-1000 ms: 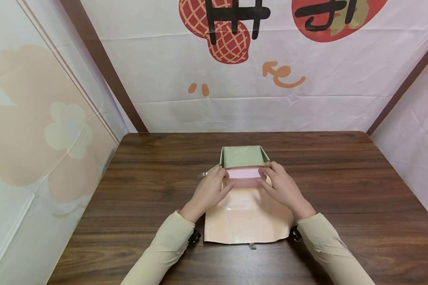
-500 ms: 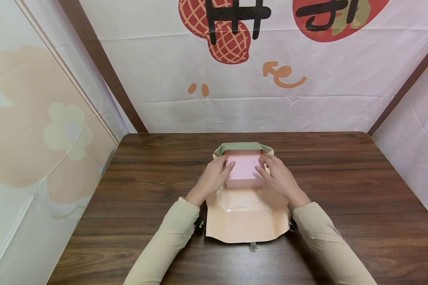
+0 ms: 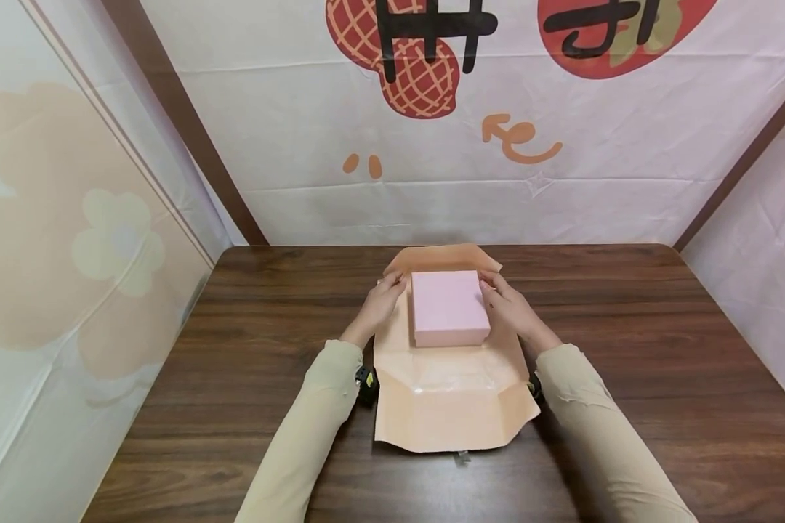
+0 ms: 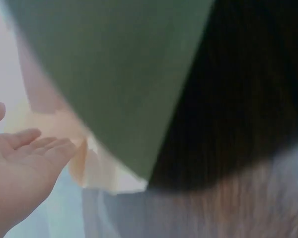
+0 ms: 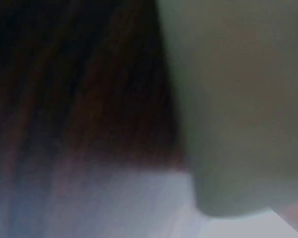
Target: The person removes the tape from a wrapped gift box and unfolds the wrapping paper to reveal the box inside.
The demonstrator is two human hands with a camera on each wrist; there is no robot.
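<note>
A square pink box [image 3: 450, 305] lies on an unfolded sheet of wrapping paper [image 3: 454, 421], peach on its inner face. In the left wrist view the paper's green outer face [image 4: 114, 84] fills much of the picture. My left hand [image 3: 378, 306] is over the paper's left edge, a little apart from the box, and the left wrist view shows its fingers extended and holding nothing. My right hand [image 3: 515, 309] is close against the box's right side, with its fingertips at the far right corner; whether they touch the box is unclear. The right wrist view is mostly blocked by green paper [image 5: 243, 99].
All this lies on a dark wooden table [image 3: 255, 312]. A printed cloth [image 3: 288, 131] hangs behind its far edge. A small strip of tape [image 3: 462, 457] sticks out from the paper's near edge. The paper's far flap [image 3: 441, 256] reaches the table's back edge.
The green far flap of paper has been folded back off the pink box, uncovering its top. Both hands have spread from over the box to its sides.
</note>
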